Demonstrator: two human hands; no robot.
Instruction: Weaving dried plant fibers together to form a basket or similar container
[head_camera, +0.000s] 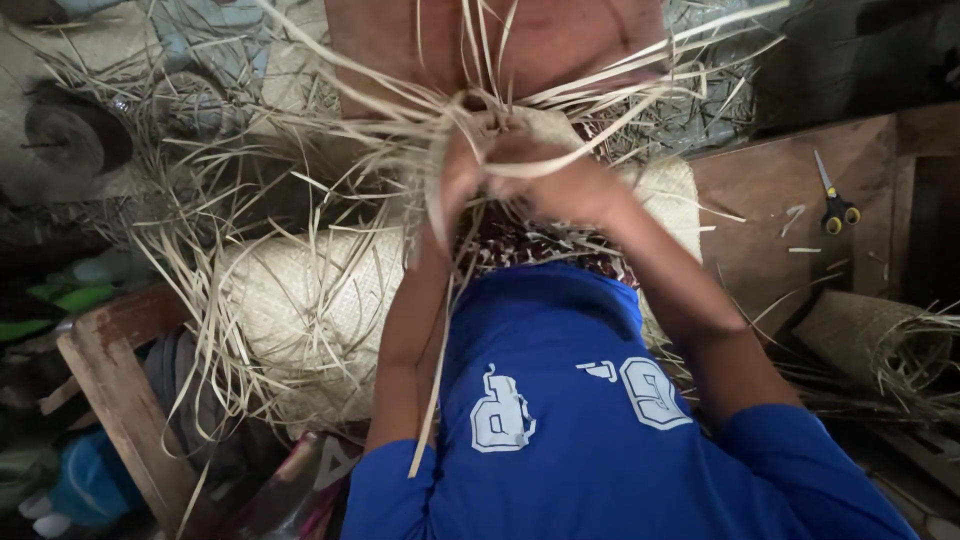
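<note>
A person in a blue shirt (600, 420) works pale dried straw strips (440, 120) at the edge of a woven mat (310, 310) that lies across the lap and over a patterned cloth (520, 245). Both hands meet just above the mat's unfinished edge: the left hand (455, 175) is closed around a gathered bunch of strips, one long strand trailing down over the forearm, while the right hand (560, 180) appears to pinch strips beside it, though how tightly its fingers close cannot be made out. To do this interlacing well, it would seem wise to keep the bunch taut and flat, pick one strip at a time, and stop loose ends from crossing. Yellow-handled scissors (835, 210) lie well apart on the wooden floor (770, 200) to the right, near a second rolled mat (870, 340) that is partly cut off by shadow. The fingertips are hidden among the strips, the weave's working edge is obscured by the hands, and the dim clutter at left, beside a wooden bench (110, 380), is too dark to identify.
</note>
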